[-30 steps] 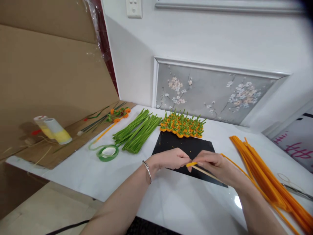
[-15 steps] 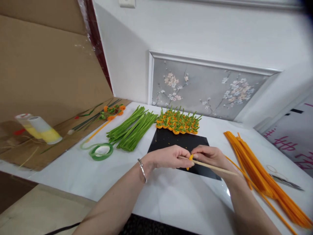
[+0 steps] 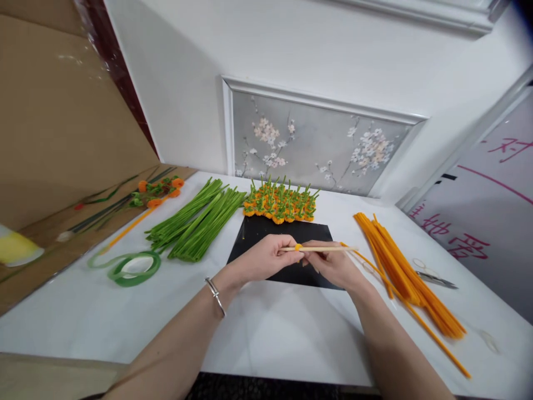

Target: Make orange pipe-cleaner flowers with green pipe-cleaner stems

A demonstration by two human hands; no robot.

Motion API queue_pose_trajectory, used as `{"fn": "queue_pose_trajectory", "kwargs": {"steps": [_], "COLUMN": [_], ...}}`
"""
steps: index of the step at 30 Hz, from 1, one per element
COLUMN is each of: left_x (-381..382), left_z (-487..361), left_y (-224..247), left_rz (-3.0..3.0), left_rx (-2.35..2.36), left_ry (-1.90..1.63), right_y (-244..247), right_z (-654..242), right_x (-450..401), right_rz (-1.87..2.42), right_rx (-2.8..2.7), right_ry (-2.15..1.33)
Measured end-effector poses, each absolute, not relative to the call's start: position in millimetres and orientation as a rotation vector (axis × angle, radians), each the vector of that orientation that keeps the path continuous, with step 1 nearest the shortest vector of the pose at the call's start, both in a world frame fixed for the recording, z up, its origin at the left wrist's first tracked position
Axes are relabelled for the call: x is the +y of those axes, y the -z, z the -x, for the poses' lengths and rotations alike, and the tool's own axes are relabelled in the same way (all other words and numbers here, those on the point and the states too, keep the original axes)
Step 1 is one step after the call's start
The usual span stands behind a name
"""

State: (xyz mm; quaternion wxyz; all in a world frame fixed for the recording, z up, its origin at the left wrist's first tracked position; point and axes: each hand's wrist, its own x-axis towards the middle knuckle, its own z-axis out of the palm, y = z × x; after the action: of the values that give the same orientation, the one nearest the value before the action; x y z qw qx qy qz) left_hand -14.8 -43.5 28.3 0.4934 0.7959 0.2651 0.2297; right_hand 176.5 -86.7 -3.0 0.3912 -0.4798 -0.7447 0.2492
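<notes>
My left hand (image 3: 270, 256) is closed, pinching one end of a thin wooden stick (image 3: 333, 249) between thumb and fingers. A short piece of orange pipe cleaner (image 3: 298, 248) wraps round the stick right at my fingertips. My right hand (image 3: 328, 264) is closed just to the right, its fingertips pressed together under the stick beside the orange loop; the tail they pinch is mostly hidden. Both hands are above a black mat (image 3: 287, 273). At the mat's far edge stand many small orange flowers (image 3: 283, 203) with green stems pointing up.
Left of the mat lie green pipe cleaners (image 3: 204, 222) and a roll of green tape (image 3: 137, 268). On the right are a bundle of orange pipe cleaners (image 3: 408, 278) and scissors (image 3: 437, 279). Cardboard (image 3: 62, 111) stands at the left; a wall panel (image 3: 316, 139) rises behind.
The view has shifted to the right. The stick has turned to nearly level, and the orange piece's loose end, which hung below my left fingers, is now wrapped or hidden at the stick.
</notes>
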Motion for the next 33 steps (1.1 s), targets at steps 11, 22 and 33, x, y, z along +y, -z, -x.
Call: {"fn": "queue_pose_trajectory", "kwargs": {"steps": [11, 22, 33], "left_x": [-43, -39, -40], "left_z": [14, 11, 12], "left_y": [-20, -17, -16], "left_rz": [-2.111, -2.407, -2.498], "left_rx": [0.698, 0.755, 0.889], "left_ry": [-0.676, -0.735, -0.689], "right_y": [4, -2, -10], "right_z": [-178, -172, -172], "right_x": [-84, -91, -98], "right_rz": [1.217, 1.214, 1.244], "right_rx": [-2.01, -2.01, -2.099], "right_ry": [-0.661, -0.739, -0.623]}}
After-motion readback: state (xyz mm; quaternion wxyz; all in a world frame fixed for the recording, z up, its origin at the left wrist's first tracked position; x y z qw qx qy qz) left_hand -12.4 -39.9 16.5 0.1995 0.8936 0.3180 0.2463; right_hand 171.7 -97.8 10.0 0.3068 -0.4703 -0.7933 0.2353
